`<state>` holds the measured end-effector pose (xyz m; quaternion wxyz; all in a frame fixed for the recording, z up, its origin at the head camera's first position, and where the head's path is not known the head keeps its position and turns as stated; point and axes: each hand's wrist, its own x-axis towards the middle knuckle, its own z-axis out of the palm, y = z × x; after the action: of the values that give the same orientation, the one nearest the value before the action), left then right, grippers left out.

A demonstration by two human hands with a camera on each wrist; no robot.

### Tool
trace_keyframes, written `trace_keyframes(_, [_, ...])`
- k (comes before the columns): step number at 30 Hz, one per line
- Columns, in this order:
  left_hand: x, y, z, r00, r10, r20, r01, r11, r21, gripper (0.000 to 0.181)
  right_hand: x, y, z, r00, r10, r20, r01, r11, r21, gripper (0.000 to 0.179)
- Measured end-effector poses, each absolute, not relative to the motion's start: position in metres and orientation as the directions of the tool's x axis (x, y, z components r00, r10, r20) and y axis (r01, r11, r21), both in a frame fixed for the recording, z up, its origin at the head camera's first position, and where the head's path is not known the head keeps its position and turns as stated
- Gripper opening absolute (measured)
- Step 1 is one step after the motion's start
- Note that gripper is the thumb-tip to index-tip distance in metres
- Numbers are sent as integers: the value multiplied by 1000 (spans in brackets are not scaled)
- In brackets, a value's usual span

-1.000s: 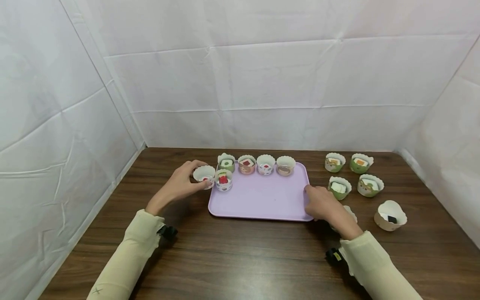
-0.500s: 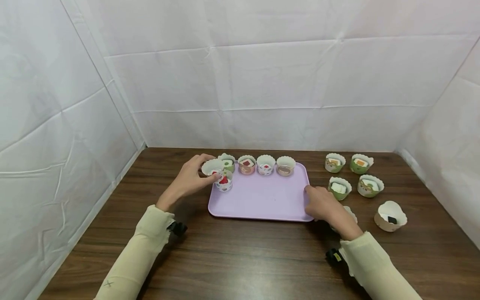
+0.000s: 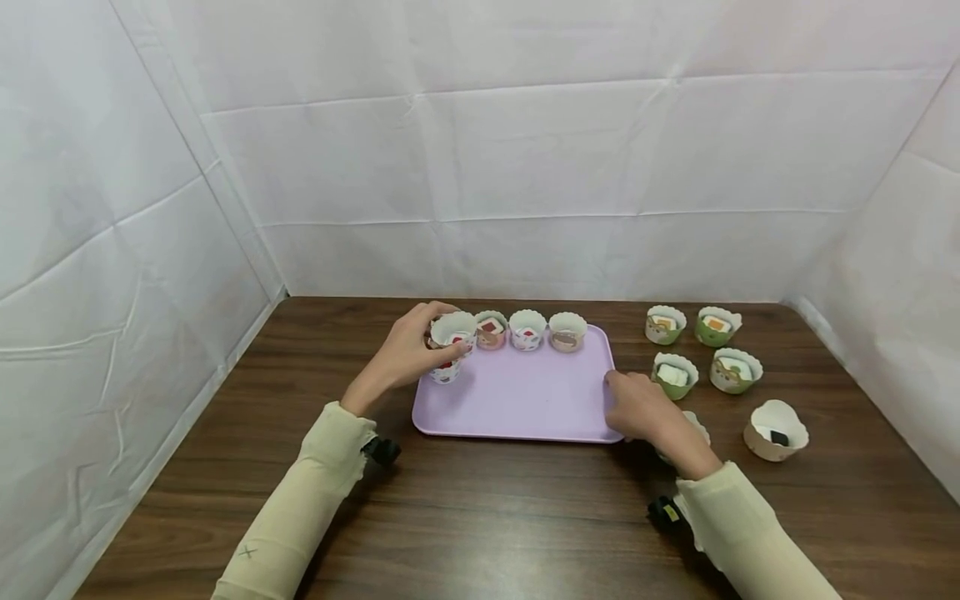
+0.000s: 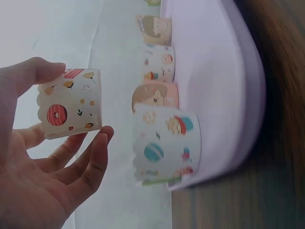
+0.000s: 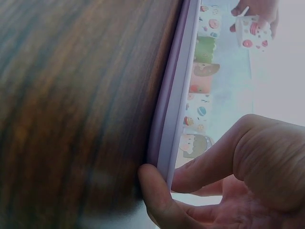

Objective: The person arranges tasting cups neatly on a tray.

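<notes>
My left hand (image 3: 408, 350) holds a white scalloped paper cupcake cup (image 4: 71, 102) printed with a pink donut, thumb on one side and fingers on the other. Something red and white lies inside it. In the left wrist view it hangs raised, apart from the cups on the lilac tray (image 3: 525, 404). From the head, it overlaps a white cup (image 3: 445, 375) at the tray's left and hides the green cup behind. At the tray's right edge, my right hand (image 3: 645, 408) pinches the rim between thumb and finger.
Along the tray's back stand a pink cup (image 3: 491, 331), a white cup (image 3: 527, 332) and a beige cup (image 3: 567, 333). Several filled cups, among them a green one (image 3: 673, 377) and a beige one (image 3: 776, 432), stand on the wooden table at right. White sheets enclose it.
My left hand has carried its cup rightward and up from the tray's left side, over the cups at the tray's left end. The right hand stays at the tray's edge.
</notes>
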<state>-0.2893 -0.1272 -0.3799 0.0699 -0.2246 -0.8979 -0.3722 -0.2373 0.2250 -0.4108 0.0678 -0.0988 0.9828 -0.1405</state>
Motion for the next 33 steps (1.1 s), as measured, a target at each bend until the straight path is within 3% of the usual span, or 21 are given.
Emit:
trace_keyframes(10, [-295,-100,-382,-876,388,285,480,644,596,58,-236,224,-410,-973,-207,-106,-168,941,-293,43])
trace_keyframes(33, [-299,-78,-402,-879,401,259,473,808,352,51,-237,224,-410,-972,-198,-126,-153,943,-297,45])
